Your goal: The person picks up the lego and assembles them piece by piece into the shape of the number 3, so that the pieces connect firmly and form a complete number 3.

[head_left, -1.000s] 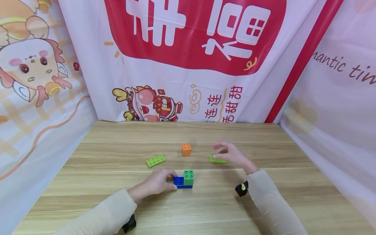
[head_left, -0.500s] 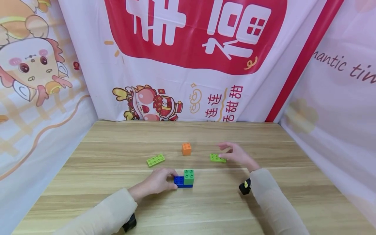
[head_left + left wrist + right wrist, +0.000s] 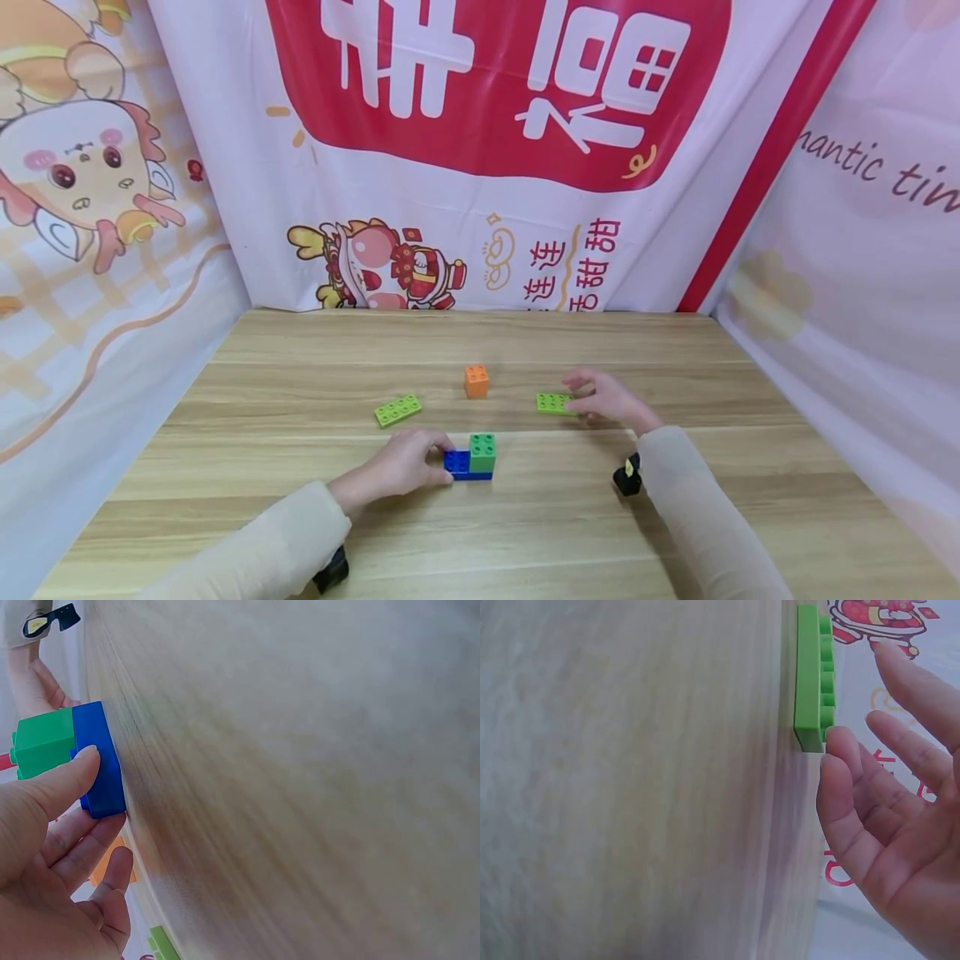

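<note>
My left hand (image 3: 405, 462) pinches the left end of a flat blue building brick (image 3: 457, 462) between thumb and fingers. A taller green brick (image 3: 482, 452) stands on the blue one's right half, and both rest on the table. To the right, my right hand (image 3: 609, 402) hovers at the right end of a flat lime-green brick (image 3: 552, 403). In the right wrist view the thumb (image 3: 835, 787) and a bent fingertip sit just off that lime brick's end (image 3: 808, 682); the other fingers are spread, and nothing is held.
An orange brick (image 3: 476, 382) stands farther back, between the two lime pieces. The second flat lime-green brick (image 3: 397, 411) lies at an angle beyond my left hand. Printed cloth (image 3: 480, 192) hangs behind the wooden table (image 3: 525, 533) and along both sides.
My right hand has drawn back to the right along the lime-green brick, baring more of its studs. The left hand and the blue and green bricks stay in place.
</note>
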Tool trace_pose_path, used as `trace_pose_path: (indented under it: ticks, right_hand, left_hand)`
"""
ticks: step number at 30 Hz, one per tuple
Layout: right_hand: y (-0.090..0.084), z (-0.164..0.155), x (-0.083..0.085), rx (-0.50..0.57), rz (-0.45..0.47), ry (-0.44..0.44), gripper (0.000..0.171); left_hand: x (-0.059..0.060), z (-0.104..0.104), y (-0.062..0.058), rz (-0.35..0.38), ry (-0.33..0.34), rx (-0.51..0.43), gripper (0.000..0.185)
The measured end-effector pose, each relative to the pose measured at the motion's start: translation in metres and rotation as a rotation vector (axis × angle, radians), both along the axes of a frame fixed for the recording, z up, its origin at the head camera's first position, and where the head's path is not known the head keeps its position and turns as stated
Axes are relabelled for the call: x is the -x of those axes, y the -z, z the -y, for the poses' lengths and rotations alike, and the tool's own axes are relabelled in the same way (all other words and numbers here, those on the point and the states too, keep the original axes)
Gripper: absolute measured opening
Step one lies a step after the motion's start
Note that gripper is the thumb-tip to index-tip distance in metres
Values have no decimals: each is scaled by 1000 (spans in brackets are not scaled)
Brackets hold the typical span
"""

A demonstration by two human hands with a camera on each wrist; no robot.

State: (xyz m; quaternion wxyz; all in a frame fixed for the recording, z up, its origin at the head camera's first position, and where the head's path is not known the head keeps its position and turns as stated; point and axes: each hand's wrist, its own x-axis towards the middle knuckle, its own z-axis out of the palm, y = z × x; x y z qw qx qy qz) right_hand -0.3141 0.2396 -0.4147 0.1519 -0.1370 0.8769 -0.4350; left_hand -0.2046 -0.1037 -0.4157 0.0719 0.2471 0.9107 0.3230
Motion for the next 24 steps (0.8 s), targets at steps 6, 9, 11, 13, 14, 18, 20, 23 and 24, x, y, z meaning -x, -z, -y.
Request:
trace_pose_path:
  ticks: [6,9,11,13,14,18,20,23,24]
  right_hand:
    - [3,0,1,-37,46,23,49]
    - [4,-2,2,-43,34,-10,47]
    - [4,-2,2,-54,30,-28,46]
    - [4,-2,3,-68,23,-37,45]
    - [5,-1,3,-76,23,-34,44]
    - [6,1,4,-102,15,-12,37]
    - [6,2,4,-99,15,-7,36]
    - [6,4,3,-97,12,4,34]
    - [7,4,3,-96,8,3,34]
  left_hand:
    - [0,0,1,6,-3,-3,32]
    - [1,0,4,-3,-6,2,32]
    - [2,1,4,-5,-6,2,32]
    - [2,1,5,-4,-6,3,33]
    - [2,1,5,-3,-5,2,33]
    - [0,1,3,0,-3,-2,33]
    - [0,1,3,-1,-4,0,33]
    - [0,1,2,-2,-6,-2,33]
    - [0,1,2,-3,-6,-4,32]
